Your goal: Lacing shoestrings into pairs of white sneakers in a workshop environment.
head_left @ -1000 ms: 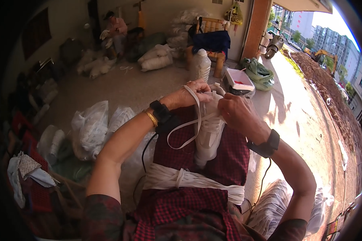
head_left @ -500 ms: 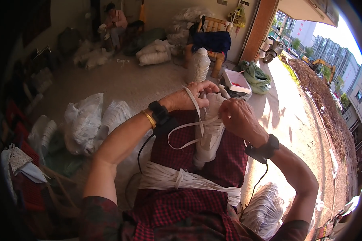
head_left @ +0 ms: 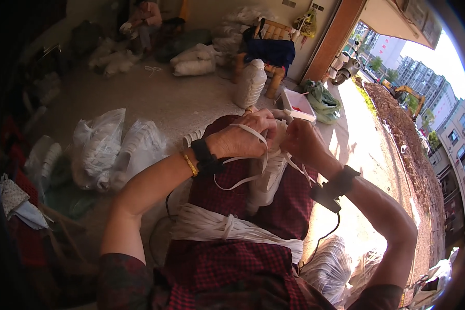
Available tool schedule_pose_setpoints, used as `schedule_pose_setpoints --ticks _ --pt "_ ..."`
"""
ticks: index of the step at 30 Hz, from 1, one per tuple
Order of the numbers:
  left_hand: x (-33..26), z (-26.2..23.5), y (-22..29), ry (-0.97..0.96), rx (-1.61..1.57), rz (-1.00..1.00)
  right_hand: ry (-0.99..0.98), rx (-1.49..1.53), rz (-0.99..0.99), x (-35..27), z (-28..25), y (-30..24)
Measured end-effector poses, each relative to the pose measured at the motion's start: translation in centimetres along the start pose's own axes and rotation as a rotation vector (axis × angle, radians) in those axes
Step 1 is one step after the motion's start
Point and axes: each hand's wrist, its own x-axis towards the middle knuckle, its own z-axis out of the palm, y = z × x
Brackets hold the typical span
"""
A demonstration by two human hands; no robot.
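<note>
A white shoe lies lengthwise on my lap, its far end partly covered by my hands. A flat white shoelace loops out to the left of it, and a strand passes over the back of my left hand. That hand's fingers are bent and closed on the shoelace at the top of the shoe. My right hand is curled in a pinch close beside it; a strand hangs below, though its fingertips are hidden. Round my waist is a thick bundle of white laces.
Clear bags of white shoes lie on the floor at left. Ahead stand a large plastic bottle, a white box, a green bag and a bamboo chair. Another person sits at the back.
My left hand has turned over and come down nearer the shoe and my right hand. The shoelace loop has drawn in slightly. My view has shifted a little.
</note>
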Motion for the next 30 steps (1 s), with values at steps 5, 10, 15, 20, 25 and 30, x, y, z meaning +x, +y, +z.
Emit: schedule_pose_setpoints --ticks 5,10,15,20,25,30 --pt "-0.6 0.1 0.3 0.045 0.028 0.048 -0.053 -0.092 -0.089 0.3 0.5 -0.8" --pt "-1.1 0.0 0.4 0.027 0.027 -0.017 -0.155 -0.172 -0.127 -0.6 -0.7 -2.0" --pt "-0.6 -0.4 1.0 0.01 0.035 0.02 -0.052 -0.034 -0.17 -0.9 0.1 -2.2" --pt "-1.0 -0.1 0.2 -0.018 0.063 0.007 -0.159 -0.198 -0.269 -0.3 -1.3 -2.3" --pt "-0.5 -0.3 0.4 -0.088 0.119 -0.033 -0.08 -0.012 -0.198 -0.8 -0.2 -2.3" --pt "-0.6 -0.2 1.2 -0.127 0.18 -0.079 -0.039 0.21 -0.129 -1.3 0.0 -1.8"
